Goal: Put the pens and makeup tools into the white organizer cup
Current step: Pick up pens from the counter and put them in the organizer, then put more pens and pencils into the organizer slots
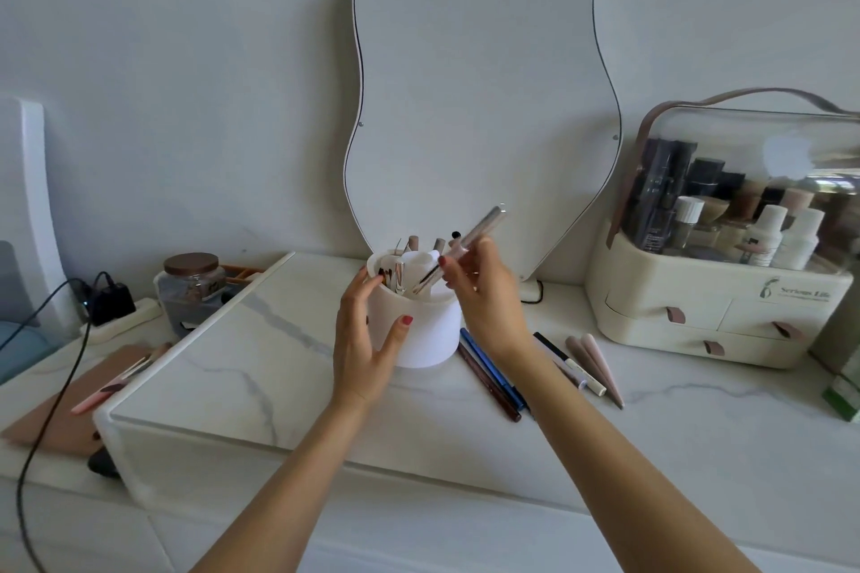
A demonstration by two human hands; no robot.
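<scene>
The white organizer cup [426,330] stands on the marble top in front of the mirror, with several brushes and tools upright inside. My left hand [367,340] grips the cup's left wall, thumb on its front. My right hand [484,293] pinches a slim pink and silver makeup tool [470,242], tilted with its lower end over the cup's right rim. A brown pencil [488,382] and a blue pen [493,368] lie right of the cup. Farther right lie a black-and-white pen [570,363] and two pink tapered brush handles [600,363].
A wavy mirror [479,98] leans on the wall behind. A cream cosmetics case [716,293] with bottles stands at right. At left are a glass jar [191,284], a power strip with cable [111,312], and a brown board [70,405] bearing a pink brush [121,379].
</scene>
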